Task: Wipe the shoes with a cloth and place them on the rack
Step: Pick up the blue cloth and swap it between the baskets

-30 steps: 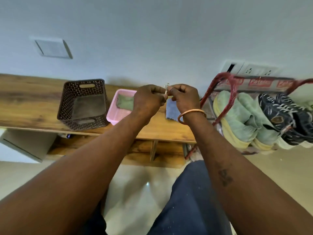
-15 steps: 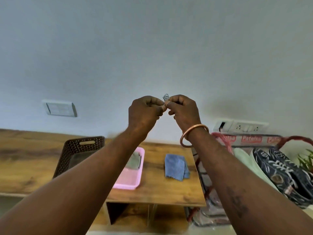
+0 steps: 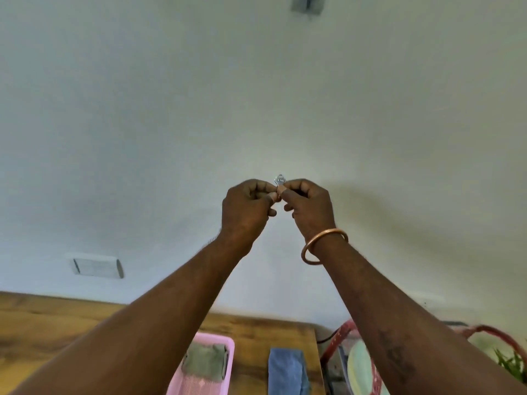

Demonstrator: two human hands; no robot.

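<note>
Cloth (image 3: 286, 372) lies on table (image 3: 57, 332), below left hand (image 3: 246, 208), right hand (image 3: 309, 208) pinching metal piece (image 3: 279, 179).

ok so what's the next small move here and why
Probably set the small metal piece down on the table: left hand and right hand both pinch it, so neither is free for the blue cloth lying below.

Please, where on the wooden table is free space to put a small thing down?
Bare wood lies between the pink tray and the blue cloth, and on the far left of the table. It is crowded at the rack, where a shoe sits.
</note>
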